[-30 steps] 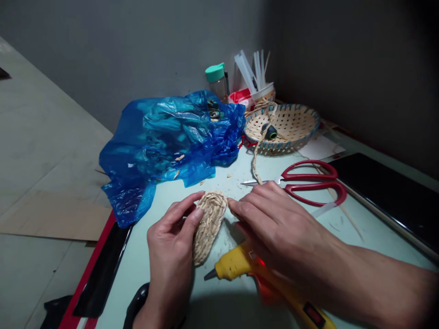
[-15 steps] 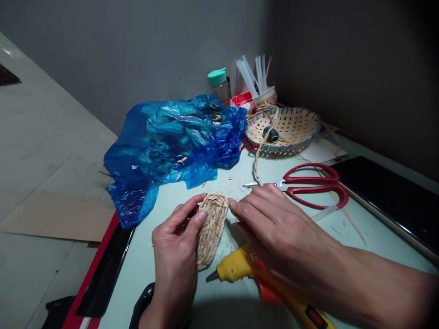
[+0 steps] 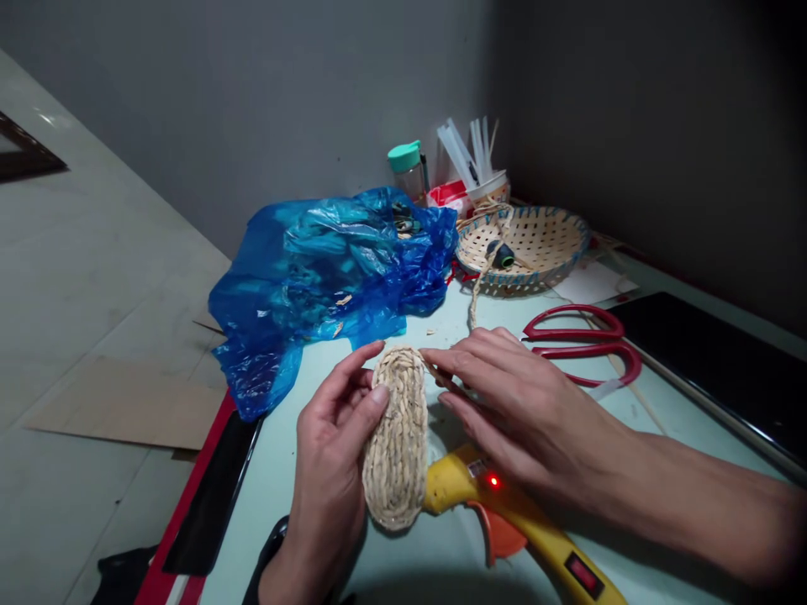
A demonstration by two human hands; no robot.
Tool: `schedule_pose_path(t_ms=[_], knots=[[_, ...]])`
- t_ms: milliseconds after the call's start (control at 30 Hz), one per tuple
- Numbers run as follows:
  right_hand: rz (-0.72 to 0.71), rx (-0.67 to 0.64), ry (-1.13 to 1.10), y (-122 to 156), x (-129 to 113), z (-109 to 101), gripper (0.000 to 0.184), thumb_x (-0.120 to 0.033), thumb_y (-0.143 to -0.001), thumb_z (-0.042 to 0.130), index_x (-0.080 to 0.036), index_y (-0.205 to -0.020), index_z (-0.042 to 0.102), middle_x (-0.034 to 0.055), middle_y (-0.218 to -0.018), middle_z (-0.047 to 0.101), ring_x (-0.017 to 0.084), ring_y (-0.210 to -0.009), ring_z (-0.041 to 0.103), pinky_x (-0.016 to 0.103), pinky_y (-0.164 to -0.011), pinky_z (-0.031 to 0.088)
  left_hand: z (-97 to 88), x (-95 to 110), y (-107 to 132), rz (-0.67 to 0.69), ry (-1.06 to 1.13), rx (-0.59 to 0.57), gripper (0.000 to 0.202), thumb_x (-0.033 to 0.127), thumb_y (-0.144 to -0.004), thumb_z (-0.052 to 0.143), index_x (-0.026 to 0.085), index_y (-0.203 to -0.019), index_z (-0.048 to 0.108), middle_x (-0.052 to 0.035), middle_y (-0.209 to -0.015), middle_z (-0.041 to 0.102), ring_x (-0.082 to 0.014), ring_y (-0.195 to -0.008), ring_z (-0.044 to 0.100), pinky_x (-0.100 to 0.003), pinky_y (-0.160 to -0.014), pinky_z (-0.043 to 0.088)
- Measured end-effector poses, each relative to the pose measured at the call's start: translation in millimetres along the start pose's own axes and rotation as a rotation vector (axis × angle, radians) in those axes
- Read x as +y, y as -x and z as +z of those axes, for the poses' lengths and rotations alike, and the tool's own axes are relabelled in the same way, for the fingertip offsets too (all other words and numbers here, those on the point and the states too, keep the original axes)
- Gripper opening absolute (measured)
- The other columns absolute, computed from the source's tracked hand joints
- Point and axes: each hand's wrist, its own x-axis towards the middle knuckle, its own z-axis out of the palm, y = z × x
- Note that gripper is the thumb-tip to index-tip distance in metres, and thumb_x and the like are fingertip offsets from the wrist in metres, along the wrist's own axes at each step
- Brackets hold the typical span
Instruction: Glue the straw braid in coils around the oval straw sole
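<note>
My left hand (image 3: 331, 445) grips an oval mat of braided straw (image 3: 398, 437), thumb on its left edge and fingers under it, tilted up off the pale green table (image 3: 303, 504). My right hand (image 3: 510, 403) has its fingers stretched out, and their tips press the mat's upper right edge. A braided straw cord (image 3: 479, 290) runs from under that hand up to the woven basket (image 3: 526, 244). A yellow glue gun (image 3: 504, 517), its red light on, lies below the mat and under my right wrist.
Red-handled scissors (image 3: 583, 349) lie right of my right hand. A crumpled blue plastic bag (image 3: 328, 273) fills the back left. Behind it stand a green-capped bottle (image 3: 407, 168) and a cup of glue sticks (image 3: 482, 172). A black panel (image 3: 725, 361) lies on the right.
The mat has been turned up so that its whole face shows, and it now covers the glue gun's nozzle. My right hand's fingers have flattened along its edge.
</note>
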Motion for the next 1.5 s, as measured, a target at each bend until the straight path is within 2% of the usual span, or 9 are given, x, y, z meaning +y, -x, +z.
schedule_pose_path(t_ms=[267,567,767,867,1000,1100,1267,1367,1500], knots=[[-0.006,-0.003,-0.074,-1.8,-1.2,1.6,0.026,-0.014,-0.102,0.050,-0.010,-0.127,0.058,0.0080,-0.102,0.060,0.019,-0.093,0.049,0.037,-0.084,0.040,3.5,2.7,1.6,-0.002,0.085,-0.020,0.026,0.027,-0.085,0.082,0.027,-0.111,0.080,-0.0035,-0.111,0.079,-0.0151,-0.092,0.075,-0.020,-0.080,0.060],[-0.006,-0.023,-0.132,0.6,-5.7,-0.9,0.032,-0.015,-0.101,0.052,-0.009,-0.132,0.055,0.0089,-0.107,0.061,0.019,-0.098,0.051,0.033,-0.086,0.047,3.8,4.0,2.7,0.032,0.108,0.018,0.023,0.025,-0.083,0.083,0.027,-0.106,0.082,-0.0022,-0.109,0.082,-0.0136,-0.088,0.078,-0.016,-0.079,0.060],[-0.033,-0.004,-0.107,0.4,-8.7,-3.5,0.033,-0.017,-0.099,0.054,-0.008,-0.131,0.056,0.0087,-0.109,0.063,0.019,-0.101,0.054,0.035,-0.099,0.047,3.3,4.8,6.3,0.058,0.002,0.045,0.023,0.028,-0.085,0.082,0.029,-0.109,0.082,-0.0022,-0.115,0.082,-0.0153,-0.096,0.078,-0.017,-0.082,0.060],[-0.038,0.012,-0.095,1.1,-9.5,-3.3,0.033,-0.017,-0.099,0.054,-0.008,-0.131,0.056,0.0086,-0.109,0.063,0.018,-0.101,0.055,0.036,-0.102,0.046,4.0,6.0,8.2,0.056,-0.034,0.056,0.032,0.029,-0.085,0.083,0.032,-0.116,0.081,-0.0003,-0.105,0.081,-0.0138,-0.086,0.077,-0.017,-0.074,0.060],[-0.034,0.008,-0.086,1.0,-9.5,-1.3,0.033,-0.016,-0.099,0.052,-0.007,-0.131,0.055,0.0099,-0.110,0.063,0.020,-0.101,0.055,0.037,-0.097,0.049,6.1,5.2,8.6,0.059,-0.056,0.077,0.042,0.029,-0.084,0.084,0.034,-0.125,0.077,0.0030,-0.089,0.076,-0.0099,-0.075,0.074,-0.014,-0.068,0.058],[-0.012,-0.020,-0.104,1.0,-8.2,0.8,0.035,-0.017,-0.099,0.052,-0.009,-0.134,0.054,0.0099,-0.111,0.062,0.021,-0.102,0.054,0.039,-0.096,0.049,6.8,0.4,7.9,0.077,-0.043,0.057,0.041,0.031,-0.085,0.083,0.033,-0.126,0.076,0.0012,-0.094,0.077,-0.0132,-0.082,0.076,-0.017,-0.072,0.059],[0.033,-0.058,-0.121,2.8,-6.3,1.0,0.040,-0.017,-0.103,0.047,-0.012,-0.143,0.046,0.0103,-0.115,0.061,0.022,-0.106,0.054,0.043,-0.093,0.050,5.8,-8.4,8.0,0.136,-0.048,0.025,0.034,0.033,-0.089,0.079,0.034,-0.123,0.078,-0.0039,-0.125,0.079,-0.0237,-0.112,0.075,-0.026,-0.091,0.061],[0.018,-0.020,-0.085,3.0,-6.3,-2.2,0.043,-0.017,-0.103,0.047,-0.015,-0.146,0.043,0.0085,-0.114,0.061,0.021,-0.107,0.054,0.043,-0.095,0.051,5.3,-8.4,8.7,0.155,-0.026,-0.029,0.037,0.028,-0.090,0.078,0.039,-0.126,0.076,-0.0006,-0.128,0.078,-0.0220,-0.116,0.074,-0.023,-0.092,0.060],[-0.003,-0.025,-0.033,2.6,-4.1,-4.8,0.044,-0.019,-0.103,0.047,-0.013,-0.146,0.044,0.0083,-0.116,0.064,0.020,-0.105,0.056,0.041,-0.096,0.052,4.2,-4.9,9.5,0.134,-0.005,-0.073,0.041,0.021,-0.088,0.080,0.038,-0.125,0.076,0.0002,-0.126,0.079,-0.0202,-0.115,0.075,-0.021,-0.093,0.059]])
